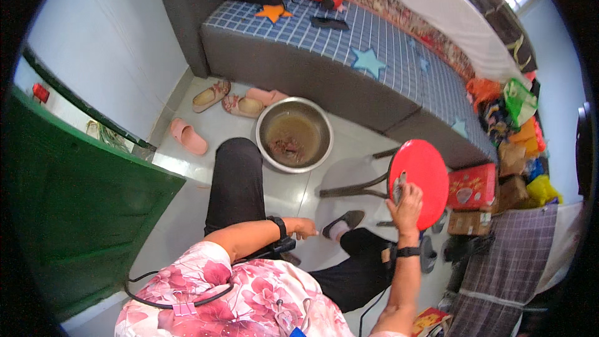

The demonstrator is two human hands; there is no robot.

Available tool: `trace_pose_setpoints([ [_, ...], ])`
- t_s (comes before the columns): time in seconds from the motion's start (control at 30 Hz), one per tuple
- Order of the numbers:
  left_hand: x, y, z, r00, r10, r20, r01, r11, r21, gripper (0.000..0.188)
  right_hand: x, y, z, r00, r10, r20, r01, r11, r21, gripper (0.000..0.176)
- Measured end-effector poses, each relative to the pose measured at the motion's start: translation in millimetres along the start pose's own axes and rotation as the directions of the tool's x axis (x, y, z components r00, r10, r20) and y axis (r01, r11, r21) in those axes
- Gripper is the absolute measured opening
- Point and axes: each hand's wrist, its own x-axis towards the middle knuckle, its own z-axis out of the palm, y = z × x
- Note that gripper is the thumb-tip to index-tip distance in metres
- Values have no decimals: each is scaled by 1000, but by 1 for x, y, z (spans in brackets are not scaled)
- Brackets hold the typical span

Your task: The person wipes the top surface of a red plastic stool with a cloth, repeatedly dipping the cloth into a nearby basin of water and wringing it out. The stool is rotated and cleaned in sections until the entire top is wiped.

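Observation:
My right hand [406,206] is at the left part of a round red stool seat [428,173], its fingers closed on a greyish cloth [398,188]. In front of my body, above the floor, is my left hand [304,228], fingers bent downward; whether it holds anything small does not show. A wide metal basin [328,142] stands on the floor ahead, with murky brown water and some dark reddish matter in it. The stool's dark legs [348,191] reach out to the left.
Pink slippers [188,136] and embellished shoes [211,97] lie left of the basin. A bed edge with a blue checked cover [402,63] runs behind. Boxes [469,223] stand to the right of the stool. A green door [84,196] is on the left.

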Motion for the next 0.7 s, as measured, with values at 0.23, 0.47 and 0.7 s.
trace_pose_setpoints([
  [0.23, -37, -44, -37, 995, -94, 42, 99, 986, -135, 50, 23, 19, -28, 981, 7, 196, -33, 991, 130, 61],
  [0.47, -83, -78, -84, 977, -149, -152, 91, 937, -337, 51, 29, 39, -18, 994, 2, 113, -30, 969, 247, 35],
  [0.7, -101, -38, -101, 943, 44, -329, -201, 864, -461, 53, 57, 5, -45, 960, 239, 147, -202, 221, 954, 30],
])
